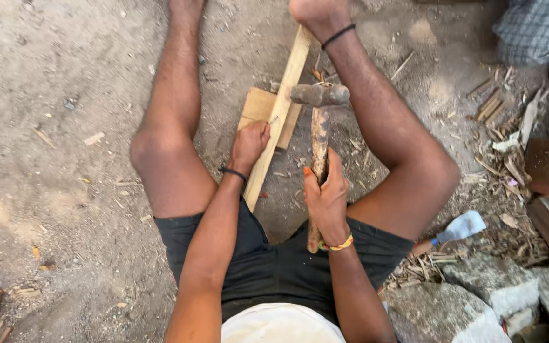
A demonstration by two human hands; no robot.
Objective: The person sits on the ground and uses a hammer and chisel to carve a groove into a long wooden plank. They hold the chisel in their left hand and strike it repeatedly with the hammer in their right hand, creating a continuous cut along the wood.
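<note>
Right hand (pixel 327 198) clenched low on hammer (pixel 318 136) handle, head raised over slat (pixel 279 121). Left hand (pixel 249 145) pinches something small against slat, can't tell what. Slat lies on block (pixel 258 108) between the legs, far end under foot (pixel 316 14). Hammer looks head-heavy, rough handle; slat light, stiff, likely splits easily, best held mid-length.

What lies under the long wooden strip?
A flat wood block on the dirt sits under the strip. The left hand covers part of the strip; the block's middle is hidden beneath it.
</note>
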